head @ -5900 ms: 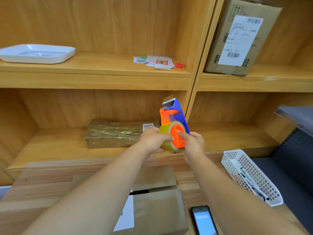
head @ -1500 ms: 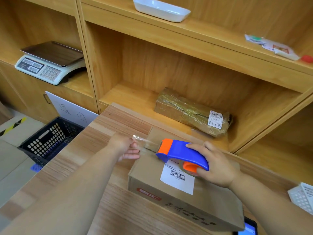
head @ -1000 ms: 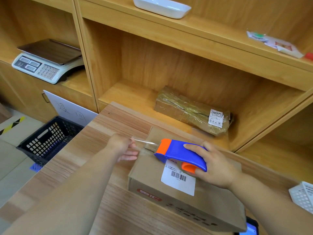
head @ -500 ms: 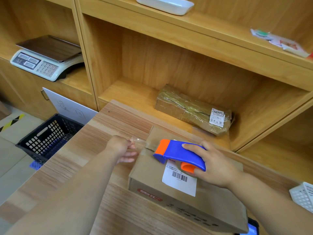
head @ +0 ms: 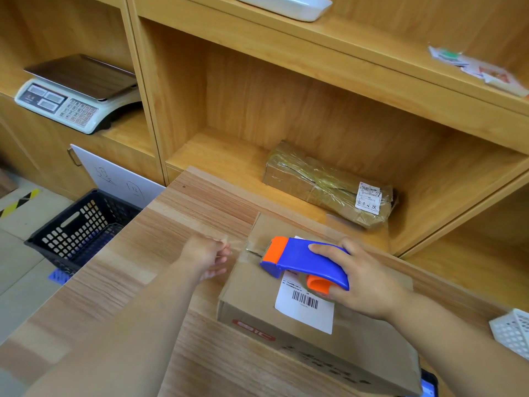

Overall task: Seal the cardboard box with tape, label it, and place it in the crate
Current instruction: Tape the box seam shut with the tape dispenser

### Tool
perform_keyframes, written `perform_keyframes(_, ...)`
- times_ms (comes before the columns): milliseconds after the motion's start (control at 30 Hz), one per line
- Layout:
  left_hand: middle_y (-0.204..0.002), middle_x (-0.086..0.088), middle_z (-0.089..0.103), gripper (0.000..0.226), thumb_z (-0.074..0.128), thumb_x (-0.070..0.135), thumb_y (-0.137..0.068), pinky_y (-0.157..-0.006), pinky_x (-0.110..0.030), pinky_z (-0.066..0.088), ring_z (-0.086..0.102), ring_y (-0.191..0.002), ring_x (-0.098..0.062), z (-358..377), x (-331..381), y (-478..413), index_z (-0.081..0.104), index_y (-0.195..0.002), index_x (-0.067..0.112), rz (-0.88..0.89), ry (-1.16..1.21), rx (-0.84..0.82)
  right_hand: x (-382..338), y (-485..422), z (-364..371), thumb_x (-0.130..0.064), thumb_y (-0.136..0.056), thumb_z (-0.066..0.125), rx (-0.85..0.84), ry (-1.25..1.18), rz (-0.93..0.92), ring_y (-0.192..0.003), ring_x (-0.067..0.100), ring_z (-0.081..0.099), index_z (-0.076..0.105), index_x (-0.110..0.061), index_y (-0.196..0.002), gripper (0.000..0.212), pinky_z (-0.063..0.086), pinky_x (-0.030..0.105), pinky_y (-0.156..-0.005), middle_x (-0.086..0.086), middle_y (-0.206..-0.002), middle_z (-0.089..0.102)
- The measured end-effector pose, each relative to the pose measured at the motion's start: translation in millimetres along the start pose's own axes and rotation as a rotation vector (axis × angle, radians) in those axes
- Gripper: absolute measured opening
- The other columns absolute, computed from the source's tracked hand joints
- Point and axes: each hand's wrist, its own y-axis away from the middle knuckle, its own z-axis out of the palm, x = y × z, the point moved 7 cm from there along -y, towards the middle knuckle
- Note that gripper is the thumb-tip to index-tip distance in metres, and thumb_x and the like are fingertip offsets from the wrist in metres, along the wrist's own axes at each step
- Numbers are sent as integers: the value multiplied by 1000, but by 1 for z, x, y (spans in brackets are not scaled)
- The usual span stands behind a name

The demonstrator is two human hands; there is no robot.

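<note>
At frame centre, the right hand grips the dispenser on the box; the left hand pinches the tape end.

Bright, even indoor light, soft shadows inside the shelves, edges bowed (wide-angle), near forearms slightly blurred.
</note>
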Motion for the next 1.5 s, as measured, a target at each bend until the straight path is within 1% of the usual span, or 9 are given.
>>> perform_keyframes(300, -68, 2, 53, 17, 59, 18, -93, -51, -24, 42, 44, -57, -10, 7, -25, -18, 60, -77, 19, -85, 32, 9, -5, -3, -2, -61, -69, 43, -49, 30, 29, -100, 15, 47, 27, -46, -142, 77, 46, 27, -84, -4, -114, 36)
perform_keyframes(467, -63, -4, 53, 11, 65, 20, -89, -52, -24, 42, 47, -54, -17, 11, -30, -24, 65, -82, 12, -94, -4, 44, -6, -3, -1, -55, -72, 47, -45, 26, 25, -100, 14, 46, 26, -45, -142, 75, 44, 24, -82, -4, -114, 36)
perform_keyframes(667, -59, -5, 48, 25, 56, 11, -93, -35, -11, 33, 45, -36, -13, 15, -23, -22, 55, -69, 13, -23, -91, 33, -8, -3, -2, -56, -69, 43, -37, 37, 30, -97, 14, 46, 27, -46, -142, 76, 42, 22, -80, -4, -113, 36)
perform_keyframes(767, -70, -7, 59, 10, 56, 6, -91, -45, -19, 41, 51, -54, -18, 16, -24, -22, 63, -91, 13, 2, -76, 55, -8, -4, -1, -57, -69, 44, -36, 47, 29, -99, 15, 47, 27, -46, -142, 76, 42, 23, -81, -3, -114, 37)
perform_keyframes(867, -86, -7, 62, 16, 60, 12, -90, -54, -25, 42, 53, -66, -19, 15, -26, -20, 57, -104, 20, 10, -74, 51, -8, -5, -1, -55, -70, 47, -37, 38, 22, -96, 14, 46, 27, -45, -142, 75, 39, 21, -77, -4, -112, 36)
perform_keyframes(1033, -78, -10, 59, 20, 57, -2, -84, -55, -25, 39, 50, -62, -20, 6, -14, -13, 52, -83, 17, 145, -207, 122, -9, -3, -3, -49, -79, 58, -32, 38, 13, -97, 14, 46, 27, -44, -143, 71, 42, 22, -80, -4, -113, 36)
perform_keyframes(1233, -79, -7, 71, 24, 57, 6, -84, -85, -35, 52, 65, -82, -26, 18, 23, 3, 68, -66, 18, 356, -290, 118, -11, -3, -4, -41, -82, 62, -21, 39, 27, -103, 19, 50, 28, -44, -142, 70, 45, 30, -86, -1, -117, 37)
perform_keyframes(1367, -87, -9, 71, 20, 65, 35, -87, -78, -28, 48, 60, -83, -22, 28, 27, 19, 75, -85, 17, 433, -491, 142, -9, -3, -3, -43, -78, 60, -19, 24, 47, -98, 20, 51, 30, -45, -141, 71, 47, 34, -84, -3, -111, 37)
perform_keyframes(1500, -115, -3, 71, 30, 67, 32, -86, -86, -19, 41, 62, -108, -18, 28, 22, 26, 73, -110, 14, 436, -481, 225, -8, -4, -3, -46, -73, 57, -24, -3, 33, -99, 19, 50, 31, -47, -140, 72, 49, 38, -83, -3, -111, 39)
